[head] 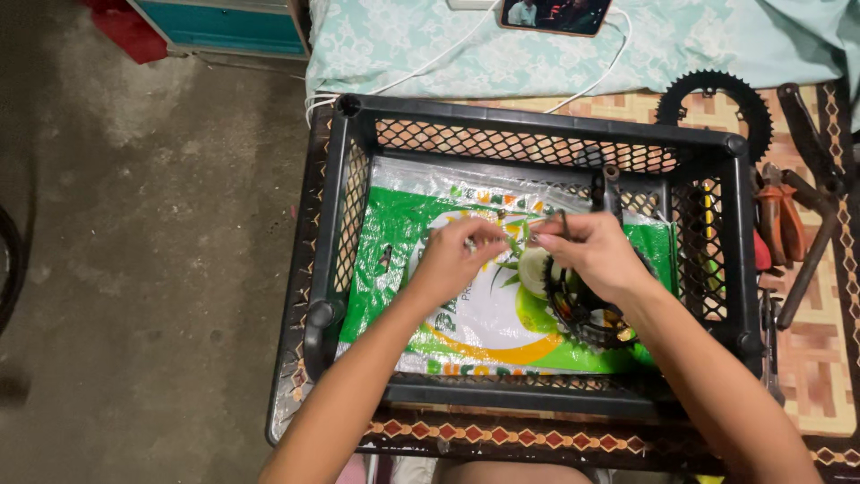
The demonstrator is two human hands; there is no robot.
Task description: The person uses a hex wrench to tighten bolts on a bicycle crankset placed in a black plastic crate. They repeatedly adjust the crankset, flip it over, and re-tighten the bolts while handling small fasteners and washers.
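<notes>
Fingertips of left hand (452,260) pinched on small metal part; right hand (587,255) closed on chainring (587,318) inside crate (537,121). Part easily dropped through mesh if pinch is loosened.

chainring (587,315) | black, toothed, flat in crate | small metal part (469,244) | pinched at fingers

Black crate (537,121) walls hem all 4 sides; top open.
</notes>
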